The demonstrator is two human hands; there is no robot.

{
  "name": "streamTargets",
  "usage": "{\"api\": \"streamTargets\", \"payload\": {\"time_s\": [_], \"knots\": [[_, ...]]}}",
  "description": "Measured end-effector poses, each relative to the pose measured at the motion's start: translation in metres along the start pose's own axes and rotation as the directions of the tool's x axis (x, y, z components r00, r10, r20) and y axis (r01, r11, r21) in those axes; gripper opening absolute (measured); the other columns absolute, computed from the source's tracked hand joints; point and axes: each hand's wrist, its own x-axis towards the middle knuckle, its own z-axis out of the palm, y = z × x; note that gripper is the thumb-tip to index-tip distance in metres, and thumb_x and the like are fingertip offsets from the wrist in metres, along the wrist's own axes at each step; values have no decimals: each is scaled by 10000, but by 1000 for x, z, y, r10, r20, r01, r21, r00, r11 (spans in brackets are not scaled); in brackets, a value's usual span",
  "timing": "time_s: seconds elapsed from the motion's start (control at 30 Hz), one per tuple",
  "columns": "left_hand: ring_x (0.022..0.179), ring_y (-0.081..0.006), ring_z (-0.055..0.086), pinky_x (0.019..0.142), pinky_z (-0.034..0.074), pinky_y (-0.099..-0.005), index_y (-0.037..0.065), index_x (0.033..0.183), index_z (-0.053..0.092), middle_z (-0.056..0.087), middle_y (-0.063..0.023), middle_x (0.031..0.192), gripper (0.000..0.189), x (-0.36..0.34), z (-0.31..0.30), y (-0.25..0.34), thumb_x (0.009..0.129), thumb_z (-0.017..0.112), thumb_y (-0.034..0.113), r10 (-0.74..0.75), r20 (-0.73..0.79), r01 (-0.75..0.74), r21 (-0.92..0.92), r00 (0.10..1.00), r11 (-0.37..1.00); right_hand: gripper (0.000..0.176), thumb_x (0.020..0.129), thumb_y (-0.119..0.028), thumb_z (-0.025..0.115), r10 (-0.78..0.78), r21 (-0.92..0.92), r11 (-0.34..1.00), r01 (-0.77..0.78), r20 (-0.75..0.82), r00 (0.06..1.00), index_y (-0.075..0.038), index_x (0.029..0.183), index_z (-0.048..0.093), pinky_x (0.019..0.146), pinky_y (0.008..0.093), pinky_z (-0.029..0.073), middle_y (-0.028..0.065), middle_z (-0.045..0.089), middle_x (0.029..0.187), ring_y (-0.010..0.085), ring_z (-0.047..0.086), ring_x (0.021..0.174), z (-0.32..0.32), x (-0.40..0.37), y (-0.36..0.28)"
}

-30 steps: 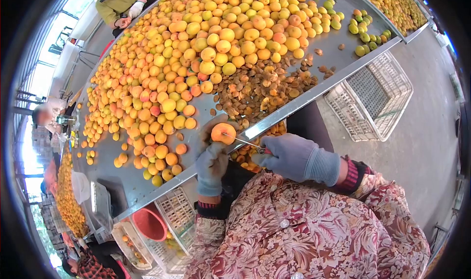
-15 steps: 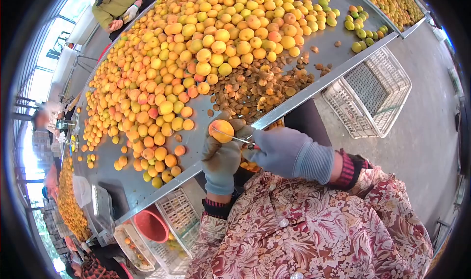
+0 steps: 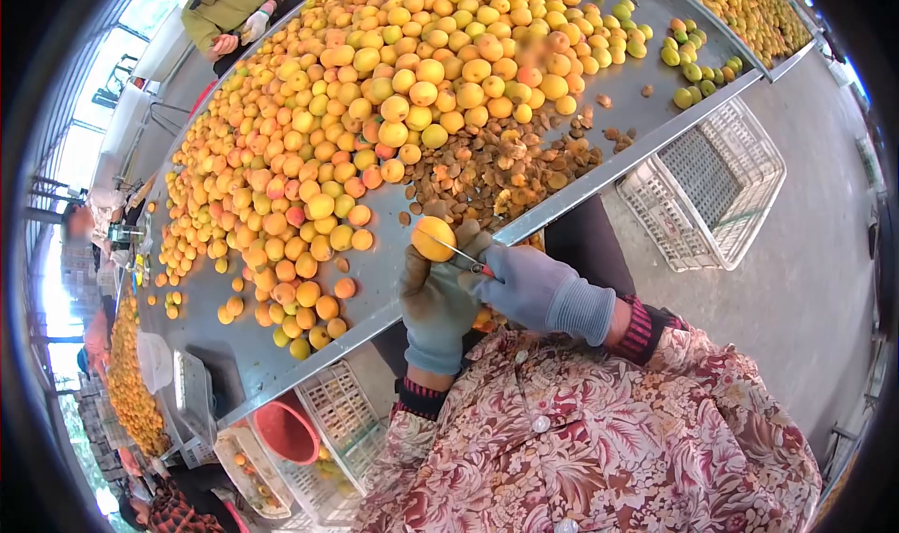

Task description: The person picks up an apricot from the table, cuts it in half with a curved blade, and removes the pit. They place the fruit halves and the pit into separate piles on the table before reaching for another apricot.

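My left hand [image 3: 440, 294], in a stained grey glove, is closed around an orange-yellow apricot [image 3: 433, 239] near the table's front edge. In my gloved right hand [image 3: 529, 285] is a small knife [image 3: 479, 267] with a red handle, its thin blade lying against the apricot's side. Just beyond my hands a heap of brown apricot pits [image 3: 496, 172] lies on the metal table [image 3: 379, 275]. Behind and left of the pits spreads a large pile of apricots [image 3: 309, 144]. Part of a container with orange fruit shows below my hands, mostly hidden.
A white plastic crate [image 3: 698, 238] stands on the floor to the right. Lower left are a red bucket [image 3: 287, 430] and more white crates [image 3: 342, 411]. Greener fruit [image 3: 693, 69] lies at the table's far right. Across the table sits a person in an olive top [image 3: 229, 18].
Both hands have shifted slightly right with the apricot and knife. The apricot has turned in my left hand, and the blade now reaches its side at a steeper slant.
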Motion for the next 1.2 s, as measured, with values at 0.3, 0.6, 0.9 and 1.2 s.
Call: {"api": "streamTargets", "payload": {"time_s": [0.3,0.6,0.9,1.2], "knots": [[1034,-271,515,899,428,-378,28,1226,447,565,-123,1087,395,15,-99,0,841,494,104,185,-51,-137,493,981,859,225,887,-202,452,-395,-297,876,379,6,919,4,929,533,625,415,464,202,562,838,350,576,768,15,28,32],[957,-288,531,879,418,-442,16,1059,515,570,-124,999,296,25,-6,12,855,495,229,-101,-85,96,-62,991,993,324,875,-329,503,8,426,905,-13,15,1000,-6,895,492,408,303,449,75,563,634,171,553,454,11,21,18],[872,-273,584,788,482,-411,26,1081,495,588,-117,985,235,27,6,17,865,484,118,5,-14,-1,253,1000,967,268,888,-292,474,146,423,877,-227,215,966,-31,943,503,382,306,419,108,578,630,172,537,442,-15,8,5],[889,-237,586,757,501,-352,-8,1047,511,591,-118,952,223,35,-3,16,878,525,137,78,-13,-57,565,997,823,333,893,-346,476,177,512,821,-254,195,965,-17,939,491,354,312,406,103,561,569,188,516,416,-16,14,19]]}}
